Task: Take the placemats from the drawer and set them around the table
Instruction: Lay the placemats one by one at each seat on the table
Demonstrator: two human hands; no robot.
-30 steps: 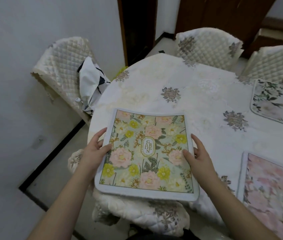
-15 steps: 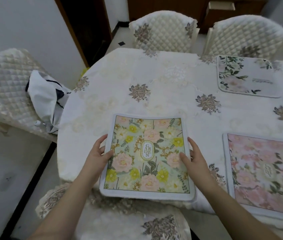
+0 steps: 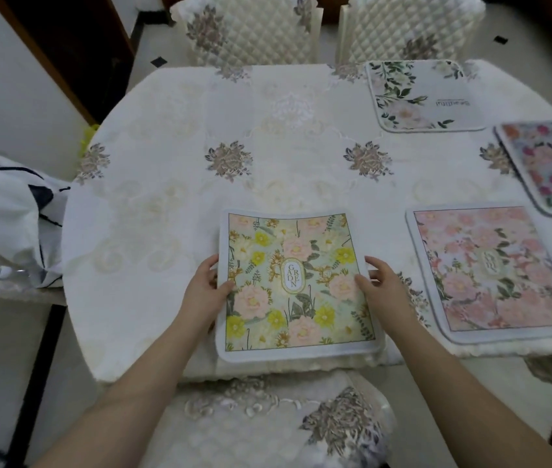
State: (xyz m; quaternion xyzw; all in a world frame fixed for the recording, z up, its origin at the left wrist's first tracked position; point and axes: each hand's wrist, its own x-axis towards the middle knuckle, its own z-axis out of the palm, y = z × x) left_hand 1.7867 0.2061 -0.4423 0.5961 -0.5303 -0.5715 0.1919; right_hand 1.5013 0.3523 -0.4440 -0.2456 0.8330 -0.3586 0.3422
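Green-and-yellow flowered placemat [image 3: 296,285] lying at the near edge of the worktop [image 3: 166,197], right in front of a padded chair [image 3: 267,423]. Gripped at both side edges: left hand [image 3: 202,292] on the left edge, thumb on top of the print and the other fingers seemingly tucked under; right hand [image 3: 382,288] on the right edge, thumb laid over the border, remaining fingers [image 3: 374,265] loosely spread just beside it. Both grasping the mat, then, the left the more firmly. Whether the mat lies fully flat or hangs a little above the cloth cannot be told; the far edge looks slightly bowed.

Mat sits squarely between the two hands, neither one nearer. Long axis runs away from the body, toward the table's middle, with the near border at or slightly over the table edge. Probably the closing step of placing this mat: a small push forward and a release on both sides at once should leave it square to the chair.

Three more mats already set out to the right: a pink one [image 3: 500,275] near the same edge, a darker flowered one [image 3: 551,163] beyond it, and a white leafy one [image 3: 423,96] at the far side before another chair [image 3: 402,28]. Left part of the table without a mat yet, so likely more places to go.
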